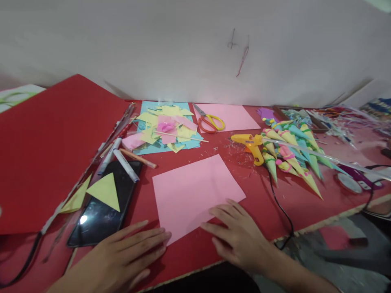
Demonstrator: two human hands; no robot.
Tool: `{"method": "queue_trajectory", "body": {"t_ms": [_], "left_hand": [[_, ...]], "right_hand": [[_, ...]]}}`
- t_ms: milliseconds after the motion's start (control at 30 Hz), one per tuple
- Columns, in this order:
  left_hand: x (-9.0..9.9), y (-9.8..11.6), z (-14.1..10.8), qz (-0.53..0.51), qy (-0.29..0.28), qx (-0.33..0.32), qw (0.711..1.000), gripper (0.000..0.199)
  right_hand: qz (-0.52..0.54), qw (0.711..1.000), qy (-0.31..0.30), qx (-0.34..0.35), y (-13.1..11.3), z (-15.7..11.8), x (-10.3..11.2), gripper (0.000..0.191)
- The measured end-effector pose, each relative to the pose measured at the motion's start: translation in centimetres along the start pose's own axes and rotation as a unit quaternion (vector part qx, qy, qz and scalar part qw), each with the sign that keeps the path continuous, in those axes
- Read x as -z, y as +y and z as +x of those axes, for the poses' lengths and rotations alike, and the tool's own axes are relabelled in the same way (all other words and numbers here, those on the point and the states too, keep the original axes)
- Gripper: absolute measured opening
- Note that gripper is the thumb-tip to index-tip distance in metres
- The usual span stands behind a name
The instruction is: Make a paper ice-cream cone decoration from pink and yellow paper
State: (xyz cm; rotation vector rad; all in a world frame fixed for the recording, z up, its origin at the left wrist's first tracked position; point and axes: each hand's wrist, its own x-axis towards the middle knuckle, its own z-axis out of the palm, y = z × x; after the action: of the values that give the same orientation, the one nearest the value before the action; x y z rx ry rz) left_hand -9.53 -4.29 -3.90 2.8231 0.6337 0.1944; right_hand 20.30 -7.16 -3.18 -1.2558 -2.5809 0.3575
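Observation:
A flat pink sheet of paper point(195, 195) lies at an angle on the red table point(183, 270). My left hand point(125, 252) rests palm down at its lower left corner, fingers stretched out and holding nothing. On the sheet's lower right edge lie the fingertips of my right hand point(235, 232), its fingers apart and flat. A black phone point(106, 217) is just beyond my left hand, with a yellow paper triangle point(106, 191) on it. Two white markers point(126, 165) and an orange pen point(139, 158) lie at the phone's far end.
Paper scraps point(166, 126) are piled on blue paper. Scissors point(210, 122) lie partly on another pink sheet point(238, 118). A yellow glue gun point(250, 146) touches several paper cones point(293, 150); its black cord point(275, 195) runs forward. A big red board point(58, 150) stands left.

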Motion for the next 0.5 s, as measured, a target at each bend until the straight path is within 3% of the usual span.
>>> {"method": "queue_trajectory", "body": {"t_ms": [167, 500], "left_hand": [[0.4, 0.0, 0.3, 0.008, 0.026, -0.008, 1.000, 0.045], [0.9, 0.0, 1.0, 0.089, 0.013, -0.059, 0.994, 0.038]], "right_hand": [[-0.029, 0.995, 0.082, -0.049, 1.9, -1.8, 0.3, 0.031], [-0.106, 0.982, 0.101, -0.119, 4.9, -4.1, 1.1, 0.031]]}}
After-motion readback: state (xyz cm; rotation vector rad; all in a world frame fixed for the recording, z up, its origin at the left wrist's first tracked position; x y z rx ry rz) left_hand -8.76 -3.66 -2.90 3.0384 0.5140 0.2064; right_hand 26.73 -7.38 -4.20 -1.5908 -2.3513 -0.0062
